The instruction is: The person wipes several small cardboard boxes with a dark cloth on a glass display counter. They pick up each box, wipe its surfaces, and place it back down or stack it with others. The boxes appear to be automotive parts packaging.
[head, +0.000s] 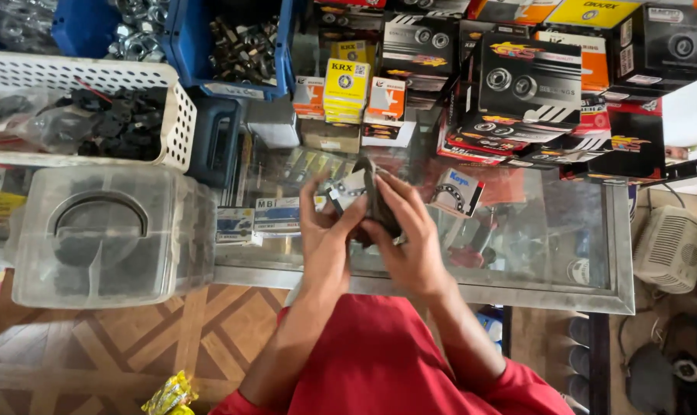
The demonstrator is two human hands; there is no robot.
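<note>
We see a small dark part (379,201), with a light wrapper or card against it, held up over the glass-topped desk (533,230), about mid-frame. Both hands are on it: left hand (327,230) has fingers curled round its left side, thumb up along the wrapper; right hand (410,238) has fingers closed over its right and top. We can't tell what the part is.

On the glass just right of the hands lies a small pale box with a bearing picture (456,192). Behind it are stacked black and red cartons (529,77), and a stack of yellow boxes (346,91). Far left on the desk are a white perforated basket (87,77) of dark parts and a clear plastic tub (110,234). Blue bins (233,46) with metal fittings sit at the top. A red shirt (379,361) shows at the bottom.
</note>
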